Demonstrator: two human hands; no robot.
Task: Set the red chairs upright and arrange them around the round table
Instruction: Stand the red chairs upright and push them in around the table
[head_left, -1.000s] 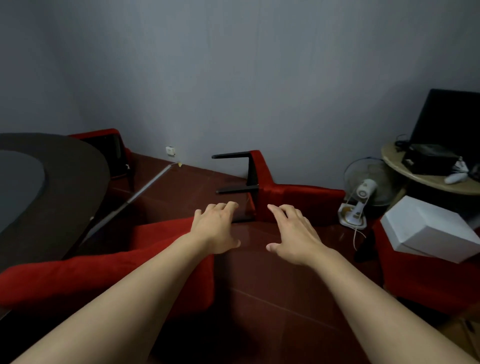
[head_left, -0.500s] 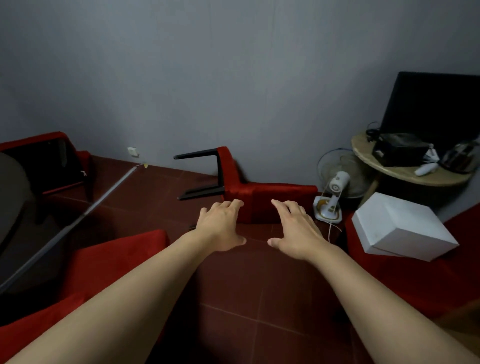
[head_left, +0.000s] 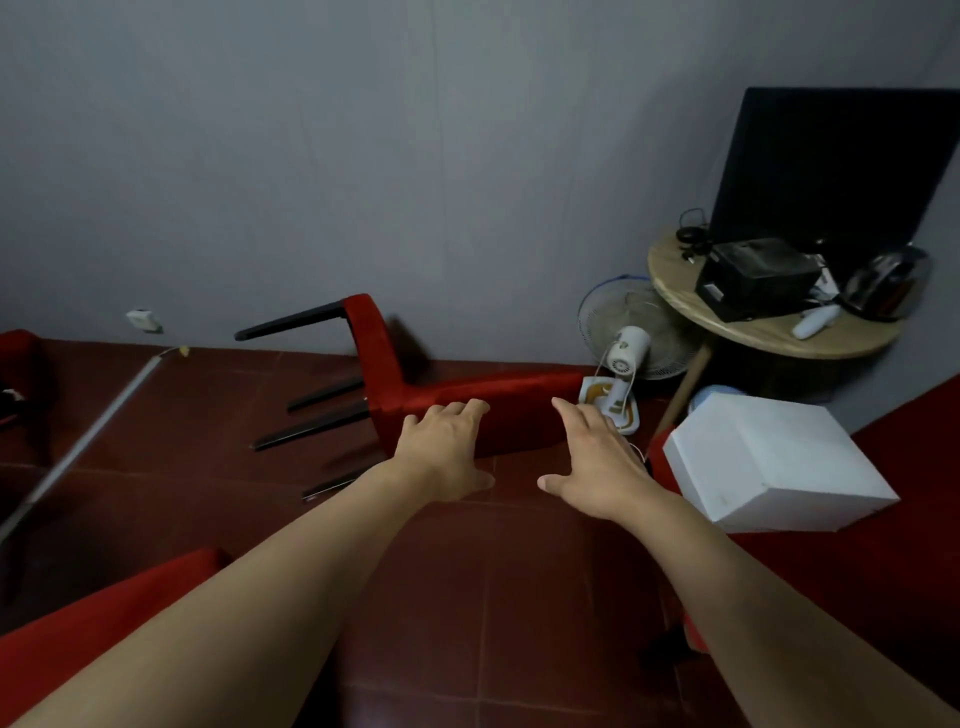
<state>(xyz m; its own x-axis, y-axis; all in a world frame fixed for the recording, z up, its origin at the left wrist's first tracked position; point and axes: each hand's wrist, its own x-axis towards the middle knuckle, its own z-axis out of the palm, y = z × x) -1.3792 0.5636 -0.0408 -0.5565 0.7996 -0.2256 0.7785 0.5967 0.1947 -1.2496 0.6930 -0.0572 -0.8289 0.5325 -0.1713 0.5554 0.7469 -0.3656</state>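
Both arms out in front of me. My left hand (head_left: 447, 452) is spread, fingers relaxed and holding nothing, reaching over the tipped red chair (head_left: 467, 410); whether it touches the fabric I cannot tell. My right hand (head_left: 597, 462) is spread too, gripping nothing. The chair lies on its side on the floor (head_left: 467, 597) by the wall, black legs pointing left, the fan (head_left: 628, 343) just beyond.
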